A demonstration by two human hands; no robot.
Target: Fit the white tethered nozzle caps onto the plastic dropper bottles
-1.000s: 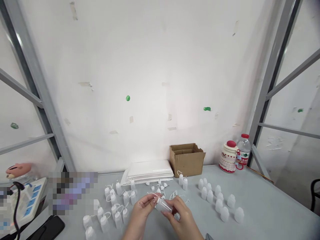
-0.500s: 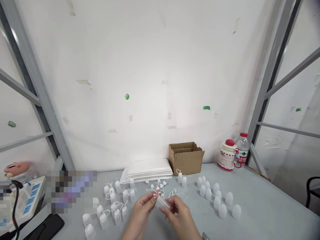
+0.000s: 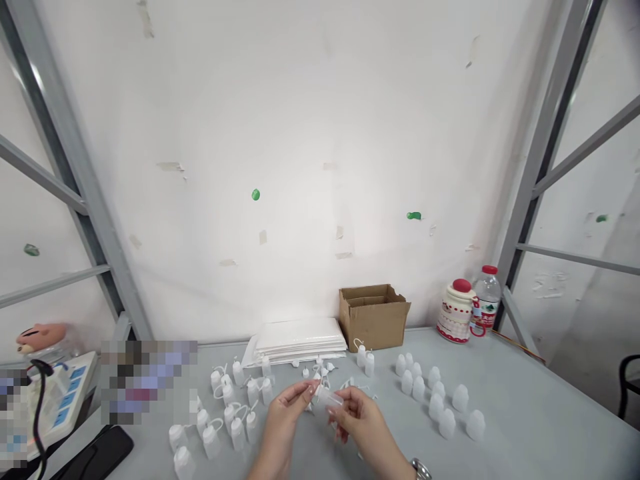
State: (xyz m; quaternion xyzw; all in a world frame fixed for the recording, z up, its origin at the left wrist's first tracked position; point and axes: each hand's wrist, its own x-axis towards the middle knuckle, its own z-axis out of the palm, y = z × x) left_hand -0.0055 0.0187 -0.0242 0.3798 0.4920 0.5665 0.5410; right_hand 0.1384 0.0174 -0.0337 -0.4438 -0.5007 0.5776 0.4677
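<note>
A small translucent plastic squeeze bottle (image 3: 331,398) lies tilted between my two hands, above the table. My left hand (image 3: 286,419) pinches its cap end with thumb and fingertips. My right hand (image 3: 364,423) has its fingers closed around the base end. Behind the hands are loose white caps (image 3: 324,371), partly hidden by them. To the left stand several small bottles with white strapped caps (image 3: 237,435). On the right, several frosted bottles (image 3: 447,423) stand with no caps visible.
A cardboard box (image 3: 376,328) and a stack of white sheets (image 3: 295,341) sit against the wall. A cream jar (image 3: 454,315) and a clear red-capped bottle (image 3: 486,297) stand at the back right. A black phone (image 3: 100,456) lies at the front left, near a power strip (image 3: 70,395).
The bottle and my right hand have shifted slightly to the right, and more of the wristwatch shows. My left hand still pinches the cap end.
</note>
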